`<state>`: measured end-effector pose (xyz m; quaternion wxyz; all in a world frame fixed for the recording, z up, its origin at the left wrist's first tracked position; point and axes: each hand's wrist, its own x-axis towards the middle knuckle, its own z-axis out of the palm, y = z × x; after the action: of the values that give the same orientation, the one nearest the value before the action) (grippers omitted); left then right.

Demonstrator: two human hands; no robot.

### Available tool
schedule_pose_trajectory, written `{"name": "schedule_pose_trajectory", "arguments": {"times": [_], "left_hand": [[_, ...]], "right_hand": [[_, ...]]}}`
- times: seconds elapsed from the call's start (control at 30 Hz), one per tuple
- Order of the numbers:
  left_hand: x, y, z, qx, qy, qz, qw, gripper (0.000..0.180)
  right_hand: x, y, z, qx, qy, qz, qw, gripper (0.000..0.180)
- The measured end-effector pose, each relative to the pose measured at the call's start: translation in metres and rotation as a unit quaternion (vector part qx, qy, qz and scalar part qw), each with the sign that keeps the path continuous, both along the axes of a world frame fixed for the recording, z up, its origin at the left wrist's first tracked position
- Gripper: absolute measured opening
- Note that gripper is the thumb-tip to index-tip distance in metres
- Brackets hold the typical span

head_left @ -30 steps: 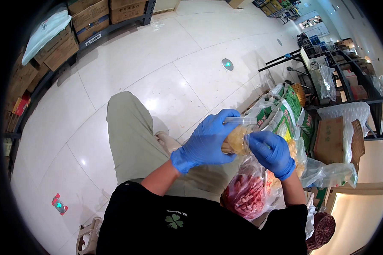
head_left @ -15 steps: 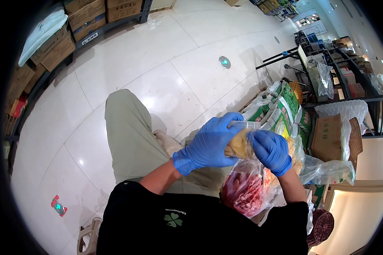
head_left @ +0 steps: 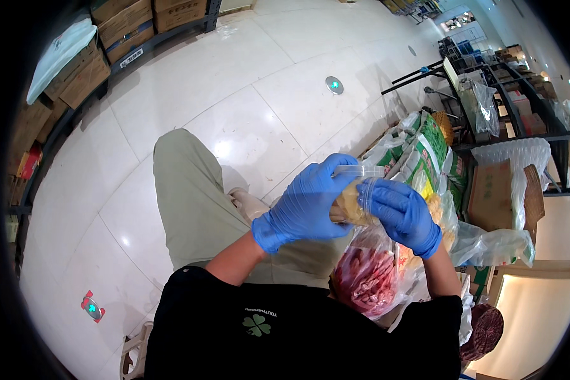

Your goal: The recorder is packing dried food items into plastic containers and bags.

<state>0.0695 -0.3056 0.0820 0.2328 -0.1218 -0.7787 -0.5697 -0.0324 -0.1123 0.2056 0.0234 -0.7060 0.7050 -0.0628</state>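
Observation:
My left hand (head_left: pixel 307 202), in a blue glove, is closed round a clear plastic jar (head_left: pixel 346 206) holding pale yellow pieces. The jar is tilted, its ridged end facing right. Along its upper side, by the left fingers, lies a clear round lid (head_left: pixel 361 170). At the ridged end is my right hand (head_left: pixel 404 214), also gloved in blue, its fingers bent together. Some of its fingertips show through clear plastic; what they hold, if anything, is hidden. Just below the hands, a clear bag (head_left: pixel 364 272) of reddish-pink strips stands close to my lap.
Green and white sacks (head_left: pixel 421 152) lie ahead on the right. Beyond them are an opened cardboard box (head_left: pixel 489 193) and a black shelf rack (head_left: pixel 516 136). Brown cartons (head_left: pixel 126 28) fill a shelf at the far left. A dark red woven bundle (head_left: pixel 486 332) sits near my right elbow.
Both hands and the jar have risen slightly and moved a little away from me. The right fingers, tucked in tightly before, are now more extended along the jar's ridged end.

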Motion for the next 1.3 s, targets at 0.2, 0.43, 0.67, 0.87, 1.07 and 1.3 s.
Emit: {"name": "schedule_pose_trajectory", "arguments": {"times": [0.2,0.43,0.67,0.87,1.07,1.3], "left_hand": [[-0.006,0.005,-0.001,0.021,0.042,0.006,0.999,0.078],[-0.010,0.015,-0.005,0.033,0.029,-0.057,0.997,0.075],[-0.010,0.028,-0.001,0.028,-0.004,-0.116,0.993,0.074],[-0.011,0.030,-0.008,0.013,0.000,-0.104,0.995,0.077],[-0.011,0.031,-0.010,0.012,-0.045,-0.108,0.993,0.080],[-0.017,0.039,-0.020,0.001,-0.044,-0.117,0.992,0.081]], "right_hand": [[0.020,0.016,0.002,-0.132,-0.090,-0.120,0.980,0.042],[0.016,0.033,0.005,-0.055,-0.291,-0.185,0.937,0.022],[0.014,0.047,0.006,0.017,-0.273,-0.157,0.949,0.025],[0.018,0.049,-0.005,-0.014,-0.281,-0.175,0.943,0.021],[0.010,0.053,-0.012,-0.033,-0.358,-0.200,0.911,0.021],[0.009,0.056,-0.029,-0.010,-0.316,-0.185,0.930,0.017]]}}
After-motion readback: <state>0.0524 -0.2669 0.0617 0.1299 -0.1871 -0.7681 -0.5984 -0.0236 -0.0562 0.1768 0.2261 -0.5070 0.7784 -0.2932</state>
